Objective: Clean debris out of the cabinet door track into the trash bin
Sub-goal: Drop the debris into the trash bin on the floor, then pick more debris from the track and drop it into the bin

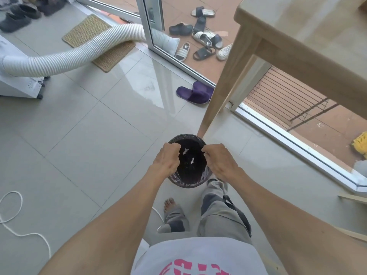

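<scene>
A small round trash bin (188, 182) lined with a dark plastic bag stands on the tiled floor just in front of my feet. A few white scraps of debris (191, 160) lie inside it. My left hand (167, 157) is curled over the bin's left rim, fingers closed on the edge of the bag. My right hand (219, 158) is curled the same way over the right rim. Both hands hover above the bin's mouth and hide parts of its rim. The sliding door track (294, 140) runs along the floor to the right.
A wooden table (264, 46) stands at the right, its leg (220, 96) reaching the floor just behind the bin. Purple slippers (195, 93) lie by the door frame. A white ribbed hose (65, 58) crosses a mat at the left. A white cord (14, 213) loops at lower left.
</scene>
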